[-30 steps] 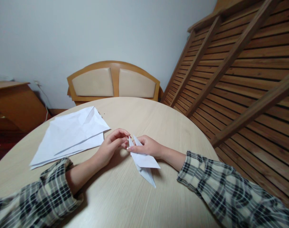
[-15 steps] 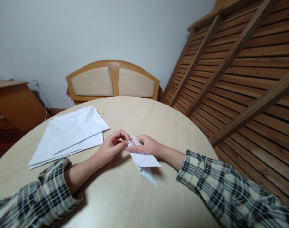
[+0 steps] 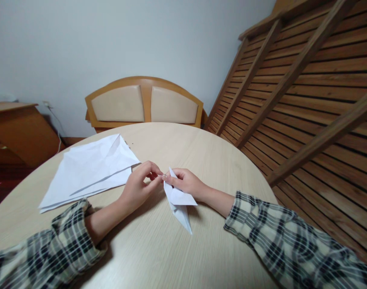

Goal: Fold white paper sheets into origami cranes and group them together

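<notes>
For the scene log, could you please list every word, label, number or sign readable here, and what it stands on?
No text can be read anywhere. The folded paper pinched between the left hand and right hand, the loose white sheets, the table, the chair and the wall all show blank.

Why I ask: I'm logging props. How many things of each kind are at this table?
Folded paper piece: 1
Stack of flat white sheets: 1 (sheets inside uncountable)
Hands, left hand and right hand, on the folded piece: 2
Total: 4
</notes>
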Available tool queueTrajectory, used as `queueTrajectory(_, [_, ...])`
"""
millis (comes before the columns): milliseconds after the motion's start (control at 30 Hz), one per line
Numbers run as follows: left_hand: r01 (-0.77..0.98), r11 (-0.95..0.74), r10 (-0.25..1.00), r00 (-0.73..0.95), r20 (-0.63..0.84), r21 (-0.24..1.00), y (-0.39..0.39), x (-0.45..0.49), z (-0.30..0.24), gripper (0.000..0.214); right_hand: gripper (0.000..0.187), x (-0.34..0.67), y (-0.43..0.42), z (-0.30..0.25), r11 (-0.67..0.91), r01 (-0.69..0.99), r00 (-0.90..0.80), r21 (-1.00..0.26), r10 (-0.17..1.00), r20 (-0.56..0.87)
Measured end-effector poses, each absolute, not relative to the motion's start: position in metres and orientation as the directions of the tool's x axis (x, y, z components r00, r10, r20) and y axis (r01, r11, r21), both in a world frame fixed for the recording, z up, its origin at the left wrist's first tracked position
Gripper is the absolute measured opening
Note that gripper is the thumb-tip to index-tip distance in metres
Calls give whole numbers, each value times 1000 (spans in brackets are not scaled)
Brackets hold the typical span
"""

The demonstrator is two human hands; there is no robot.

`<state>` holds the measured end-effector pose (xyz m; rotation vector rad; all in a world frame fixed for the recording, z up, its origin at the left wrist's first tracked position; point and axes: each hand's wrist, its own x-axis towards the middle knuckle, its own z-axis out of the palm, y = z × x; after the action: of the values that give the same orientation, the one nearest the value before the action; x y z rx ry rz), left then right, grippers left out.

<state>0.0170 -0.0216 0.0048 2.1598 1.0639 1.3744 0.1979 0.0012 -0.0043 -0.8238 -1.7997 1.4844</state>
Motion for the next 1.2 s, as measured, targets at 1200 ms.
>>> queueTrajectory(1200, [457, -594, 804, 353, 478, 662, -23, 18, 0, 16, 40, 193, 1, -7, 202, -18, -338, -979, 921, 196])
